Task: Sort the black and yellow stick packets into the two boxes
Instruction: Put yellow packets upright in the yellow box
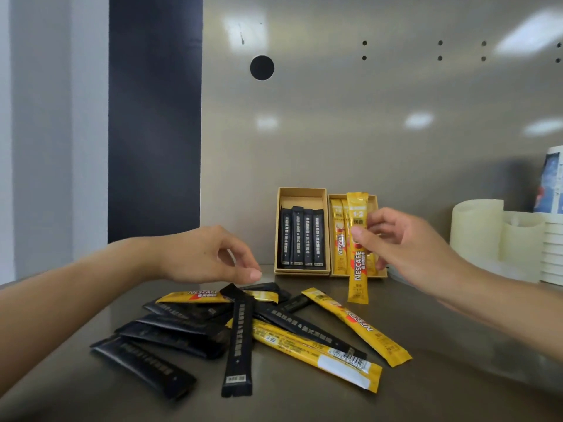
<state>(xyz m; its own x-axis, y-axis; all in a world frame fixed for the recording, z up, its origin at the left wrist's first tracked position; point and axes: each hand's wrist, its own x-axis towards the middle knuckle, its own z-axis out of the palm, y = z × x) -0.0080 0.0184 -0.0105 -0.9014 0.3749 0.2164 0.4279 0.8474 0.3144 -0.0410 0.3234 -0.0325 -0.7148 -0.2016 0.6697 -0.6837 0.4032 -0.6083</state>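
Note:
A pile of black stick packets (237,339) and yellow stick packets (316,351) lies on the grey counter in front of me. Two open cardboard boxes lean against the back wall: the left box (301,191) holds several black packets, the right box (335,197) holds yellow ones. My right hand (405,245) pinches an upright yellow packet (358,269) just in front of the right box. My left hand (207,254) hovers over the far edge of the pile, fingers apart and curled downward, holding nothing.
Cream cylindrical containers (478,229) and stacked white items (551,254) stand at the right, close to my right hand. A printed paper cup (551,184) rises behind them. A grey metal wall with a round hole (262,67) closes the back.

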